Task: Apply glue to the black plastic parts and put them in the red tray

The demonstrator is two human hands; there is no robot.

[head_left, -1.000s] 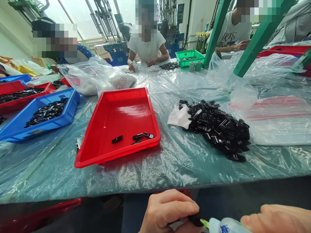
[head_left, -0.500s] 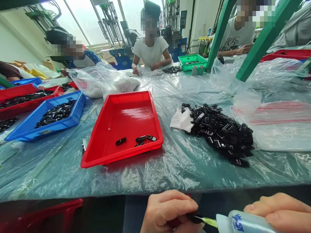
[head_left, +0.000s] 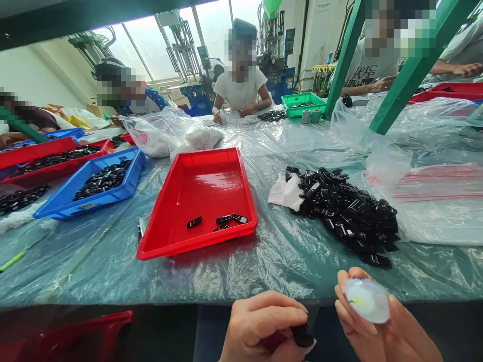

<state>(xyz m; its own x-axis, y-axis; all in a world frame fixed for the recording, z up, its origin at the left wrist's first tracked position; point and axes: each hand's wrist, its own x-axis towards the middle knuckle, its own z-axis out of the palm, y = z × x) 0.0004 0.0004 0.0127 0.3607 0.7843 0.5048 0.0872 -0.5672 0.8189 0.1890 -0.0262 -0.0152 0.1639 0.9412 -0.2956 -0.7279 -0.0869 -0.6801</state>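
Note:
At the bottom centre, below the table edge, my left hand [head_left: 266,327] pinches a small black part [head_left: 302,335] between thumb and fingers. My right hand [head_left: 381,322] is wrapped round a translucent white bottle [head_left: 372,305], whose yellow-green tip faces the camera and stands apart from the black part. Beyond my hands, a red tray [head_left: 196,247] on the table holds several black parts near its front edge. To its right lies a large heap of black parts [head_left: 347,211] beside a crumpled white cloth [head_left: 285,192].
A blue tray [head_left: 90,207] and red trays [head_left: 22,182] of black parts stand at the left. Clear plastic bags [head_left: 437,201] lie at the right. Green posts [head_left: 400,75] rise at the right. Several people sit around the table, near a green tray [head_left: 305,111].
My right hand has drawn the bottle away from the black part and turned it so its tip faces the camera. My left hand still holds the part. The view has shifted slightly.

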